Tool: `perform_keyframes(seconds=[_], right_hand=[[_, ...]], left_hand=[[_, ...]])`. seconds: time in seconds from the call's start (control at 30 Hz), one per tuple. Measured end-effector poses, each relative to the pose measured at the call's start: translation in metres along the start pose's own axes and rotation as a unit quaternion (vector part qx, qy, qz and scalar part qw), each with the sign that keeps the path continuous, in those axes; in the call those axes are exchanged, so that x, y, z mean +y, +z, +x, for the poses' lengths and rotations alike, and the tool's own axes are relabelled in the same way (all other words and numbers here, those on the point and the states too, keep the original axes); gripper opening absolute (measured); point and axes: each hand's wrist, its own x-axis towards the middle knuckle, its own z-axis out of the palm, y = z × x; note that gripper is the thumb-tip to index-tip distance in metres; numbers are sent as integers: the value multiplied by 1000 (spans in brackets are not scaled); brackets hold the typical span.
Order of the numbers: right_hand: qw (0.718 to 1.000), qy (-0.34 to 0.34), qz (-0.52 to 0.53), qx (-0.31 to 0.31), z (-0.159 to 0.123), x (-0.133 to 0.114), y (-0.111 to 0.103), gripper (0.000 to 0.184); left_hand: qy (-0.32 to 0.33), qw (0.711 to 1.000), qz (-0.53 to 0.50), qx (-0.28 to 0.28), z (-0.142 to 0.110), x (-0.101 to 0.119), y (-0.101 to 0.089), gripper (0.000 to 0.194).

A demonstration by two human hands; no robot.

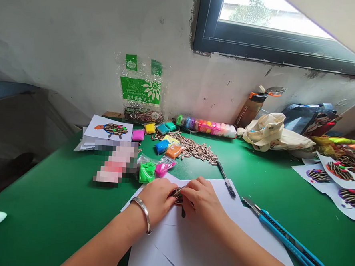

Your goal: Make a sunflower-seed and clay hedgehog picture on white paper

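Observation:
Sunflower seeds form a small turtle-like figure [178,198] on a white sheet of paper [165,238], partly hidden by my fingers. My left hand [157,200] wears a silver bangle [144,213] and grips the figure's left edge between thumb and fingers. From the other side, my right hand [202,198] bends over it, fingertips pinched together at a tiny bit of green clay [181,192] on top of the seeds. A dark leg-like shape sticks out below the figure. Just beyond my hands lie bags of green clay [147,172] and magenta clay [164,167].
Loose sunflower seeds [199,149] are heaped behind the paper, near a pen [226,179]. A blue utility knife [291,240] lies on the right, blade exposed. Finished seed pictures [319,176] are at right; another picture [110,128] tops a stack at left. A bottle [251,109] leans at the wall.

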Motion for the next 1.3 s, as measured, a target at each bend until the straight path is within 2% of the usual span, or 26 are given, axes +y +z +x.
perform_keyframes(seconds=[0.27,0.47,0.7,0.93,1.1,1.3], right_hand=[[1000,18,6,24,-2,1,-9,19],[1000,10,8,0,-1,-2,-8,16],[999,34,19,-3,0,2,-17,20],[1000,7,-15,-18,-1,-2,-15,18],[999,24,-7,-28,0,-3,-22,21],[999,14,-9,-51,-1,-5,-17,18]], left_hand=[[-2,1000,-3,-3,0,-1,0,12],[2,1000,-2,-3,0,-1,1,12],[0,1000,2,-12,-1,2,-3,12],[15,1000,6,-14,-1,3,-4,13],[13,1000,11,-10,-3,4,-4,12],[12,1000,14,-12,-2,2,-2,12]])
